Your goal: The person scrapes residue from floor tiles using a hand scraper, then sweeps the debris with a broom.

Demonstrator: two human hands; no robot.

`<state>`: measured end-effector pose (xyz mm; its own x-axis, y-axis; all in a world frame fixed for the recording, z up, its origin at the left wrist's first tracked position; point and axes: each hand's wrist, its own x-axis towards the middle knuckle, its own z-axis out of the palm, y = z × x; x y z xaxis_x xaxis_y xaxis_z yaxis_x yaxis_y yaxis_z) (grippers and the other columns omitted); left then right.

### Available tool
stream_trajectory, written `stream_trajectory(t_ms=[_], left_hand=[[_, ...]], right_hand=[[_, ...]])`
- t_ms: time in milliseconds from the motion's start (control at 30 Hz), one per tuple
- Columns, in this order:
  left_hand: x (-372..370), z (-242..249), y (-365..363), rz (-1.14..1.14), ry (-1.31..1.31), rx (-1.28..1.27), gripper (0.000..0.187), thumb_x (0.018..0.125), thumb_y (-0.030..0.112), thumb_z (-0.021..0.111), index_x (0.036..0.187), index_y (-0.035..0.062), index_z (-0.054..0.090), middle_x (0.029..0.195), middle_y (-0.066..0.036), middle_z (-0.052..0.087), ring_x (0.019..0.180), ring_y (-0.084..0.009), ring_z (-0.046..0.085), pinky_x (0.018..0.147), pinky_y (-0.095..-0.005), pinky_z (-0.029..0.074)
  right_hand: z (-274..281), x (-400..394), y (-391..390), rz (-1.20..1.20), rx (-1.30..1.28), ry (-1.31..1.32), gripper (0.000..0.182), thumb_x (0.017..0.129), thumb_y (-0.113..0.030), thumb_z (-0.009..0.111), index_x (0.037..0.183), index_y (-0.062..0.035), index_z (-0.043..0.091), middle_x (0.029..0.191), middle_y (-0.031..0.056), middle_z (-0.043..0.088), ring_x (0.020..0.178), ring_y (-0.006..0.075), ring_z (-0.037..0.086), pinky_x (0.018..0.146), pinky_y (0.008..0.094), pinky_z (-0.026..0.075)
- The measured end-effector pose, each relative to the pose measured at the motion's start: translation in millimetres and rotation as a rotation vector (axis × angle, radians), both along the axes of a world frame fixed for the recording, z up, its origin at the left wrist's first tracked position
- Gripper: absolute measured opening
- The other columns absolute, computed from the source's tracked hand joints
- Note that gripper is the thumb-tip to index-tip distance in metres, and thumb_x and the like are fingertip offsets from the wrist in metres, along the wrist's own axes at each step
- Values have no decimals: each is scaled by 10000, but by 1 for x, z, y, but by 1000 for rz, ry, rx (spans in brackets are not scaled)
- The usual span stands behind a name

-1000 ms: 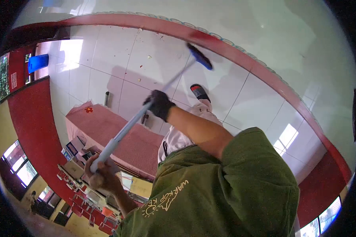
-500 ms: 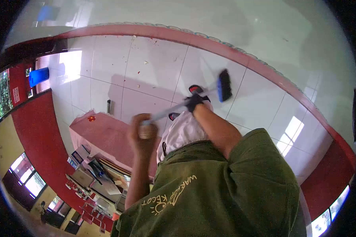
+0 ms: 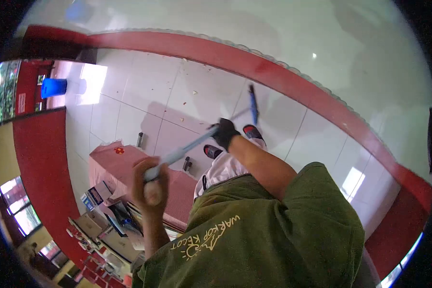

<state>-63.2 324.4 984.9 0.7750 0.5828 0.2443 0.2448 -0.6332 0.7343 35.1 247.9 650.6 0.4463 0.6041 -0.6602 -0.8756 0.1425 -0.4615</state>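
A broom handle [image 3: 189,146] slants across the view, its grey-blue shaft held by both hands. My left hand [image 3: 150,185], bare, is wrapped round the handle's upper end, above the pink cloth. Farther down the shaft, my right hand [image 3: 225,134] in a dark glove is closed round it. The blue broom head [image 3: 253,106] with dark bristles is at the floor beyond my feet, near the red wall base. Small scraps [image 3: 195,92] lie scattered on the white tiles to the left of the broom head.
A pink cloth-covered table [image 3: 125,165] is at the left, with boxes and papers [image 3: 98,194] beside it. A blue bin [image 3: 54,88] stands at the far left by a doorway. My sandalled feet [image 3: 212,151] are on the tiled floor [image 3: 144,91].
Both hands have moved left with the handle. The broom head has shifted left and turned narrower in view. More of the table's far side and my feet shows.
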Motion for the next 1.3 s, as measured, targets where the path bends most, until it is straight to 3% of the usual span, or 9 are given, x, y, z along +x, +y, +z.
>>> stream_trajectory(t_ms=[67,133,300,367,600,967,1167,1233,1300], left_hand=[[-2,-12,10,-64,109,-54,212,655,-15,639,833,14,526,820,-120,556,707,-234,560,609,-287,441],[-6,-34,18,-111,234,-171,182,699,5,622,858,18,536,826,-95,575,779,-176,562,671,-269,428],[-15,-107,43,-280,233,-243,192,724,58,621,893,51,529,826,-104,583,697,-192,584,589,-286,449],[-9,-120,54,-233,358,-512,197,735,69,609,913,57,526,805,-122,586,699,-215,590,599,-294,452],[23,-129,127,-279,383,-271,220,752,84,591,963,59,533,827,-145,590,720,-237,597,615,-318,454],[-4,-43,271,492,407,-206,160,773,33,555,930,7,542,757,-85,562,582,-123,517,540,-240,427],[-33,17,304,543,216,-175,173,796,77,560,948,-5,544,919,-106,578,638,-97,521,557,-219,440],[-34,34,313,452,334,-142,178,792,72,560,955,0,543,942,-105,569,645,-94,512,569,-219,444],[-28,19,318,349,320,-226,183,788,69,562,959,5,542,923,-100,571,653,-96,509,581,-215,439]], right_hand=[[-38,-2,-28,517,-492,-705,189,792,-209,435,724,-54,516,712,141,577,652,235,559,609,341,471],[-53,1,-46,876,-927,-824,106,730,-175,566,718,-70,570,733,106,620,674,210,598,602,317,479],[-28,15,-73,962,-1240,-934,204,716,-296,613,714,-93,599,690,121,603,643,228,582,549,329,453],[-34,21,-68,992,-1248,-954,196,695,-278,609,648,-91,569,612,101,569,586,233,565,522,337,441],[-95,54,28,1134,-1208,-984,127,658,-236,615,638,-121,564,685,70,608,666,204,585,585,346,451],[-18,30,378,1415,-667,-1315,62,671,-227,600,672,-166,612,756,88,609,670,199,595,587,356,400],[96,7,412,75,-283,178,256,850,-250,309,1018,-94,422,719,114,461,608,237,462,633,426,399],[79,4,383,229,-233,-24,253,855,-278,318,1018,-128,440,774,102,485,712,239,481,694,457,379],[55,8,333,993,-539,-958,251,859,-306,327,1018,-162,458,829,91,509,815,240,500,754,488,359]])
